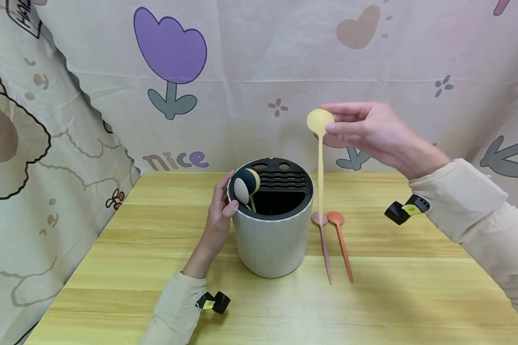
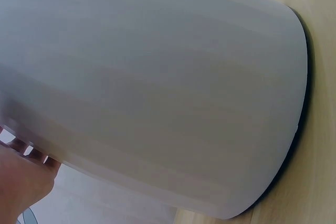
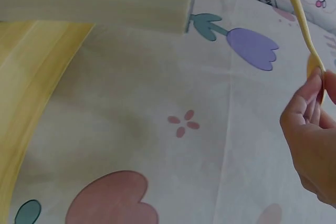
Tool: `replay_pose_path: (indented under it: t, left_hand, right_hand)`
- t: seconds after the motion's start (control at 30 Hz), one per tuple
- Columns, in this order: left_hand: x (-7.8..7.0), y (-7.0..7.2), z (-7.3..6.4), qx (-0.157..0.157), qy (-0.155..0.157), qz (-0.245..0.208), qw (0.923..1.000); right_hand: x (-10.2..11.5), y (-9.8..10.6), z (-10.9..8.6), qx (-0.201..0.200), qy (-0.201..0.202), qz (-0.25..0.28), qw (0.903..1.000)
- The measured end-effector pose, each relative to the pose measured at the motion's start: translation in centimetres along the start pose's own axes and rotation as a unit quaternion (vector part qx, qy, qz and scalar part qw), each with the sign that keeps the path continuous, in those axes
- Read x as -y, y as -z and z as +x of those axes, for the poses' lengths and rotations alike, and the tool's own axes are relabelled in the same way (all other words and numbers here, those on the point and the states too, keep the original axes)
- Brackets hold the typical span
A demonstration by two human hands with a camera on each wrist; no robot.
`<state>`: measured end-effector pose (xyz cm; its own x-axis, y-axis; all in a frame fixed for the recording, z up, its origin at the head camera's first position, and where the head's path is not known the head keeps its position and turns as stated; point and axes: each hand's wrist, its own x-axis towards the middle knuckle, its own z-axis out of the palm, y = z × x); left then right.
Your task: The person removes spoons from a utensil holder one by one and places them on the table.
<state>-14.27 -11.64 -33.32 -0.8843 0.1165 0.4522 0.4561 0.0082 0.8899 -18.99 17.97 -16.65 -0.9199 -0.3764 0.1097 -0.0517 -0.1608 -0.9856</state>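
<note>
My right hand (image 1: pixel 371 127) pinches a yellow spoon (image 1: pixel 321 167) by its round head, thumb on one side and fingers on the other. The spoon's thin handle hangs straight down, beside and above the right rim of a white round utensil holder (image 1: pixel 272 244). The left hand (image 1: pixel 217 211) holds the holder's left side near the rim, its thumb toward the front. Inside the left of the opening stand several spoons, heads up; a dark blue spoon (image 1: pixel 246 176) and a light grey spoon (image 1: pixel 241 191) show. Their lower parts are hidden.
Right of the holder, a purple-pink spoon (image 1: pixel 325 249) and an orange spoon (image 1: pixel 345 249) lie on the wooden table (image 1: pixel 393 297), heads away from me. The holder's black top (image 1: pixel 285 167) has round holes, slots and a wide front opening. A printed cloth (image 1: pixel 250 43) hangs behind.
</note>
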Motion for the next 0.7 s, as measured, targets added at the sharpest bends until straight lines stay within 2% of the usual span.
replay_pose_path:
  t: [0.2,0.33,0.4,0.53,0.7]
  left_hand:
    - [-0.1,0.0,0.0,0.001,0.002,0.003,1.0000]
    - [-0.1,0.0,0.0,0.001,0.006,0.009,0.9999]
    - [0.0,0.0,0.0,0.001,0.007,0.010,0.9999]
    - [0.0,0.0,0.0,0.002,0.006,0.012,0.9999]
    - [0.0,0.1,0.0,0.000,0.005,0.013,0.9999]
  right_hand:
    - [-1.6,0.6,-0.2,0.003,-0.015,-0.103,0.9946]
    - [-2.9,1.3,-0.4,-0.008,-0.024,-0.181,0.9832]
    - [-3.6,1.8,-0.5,-0.010,-0.031,-0.205,0.9783]
    - [-4.9,2.8,-0.7,0.011,-0.030,-0.242,0.9697]
    - [-6.4,4.0,-0.8,0.013,-0.028,-0.257,0.9658]
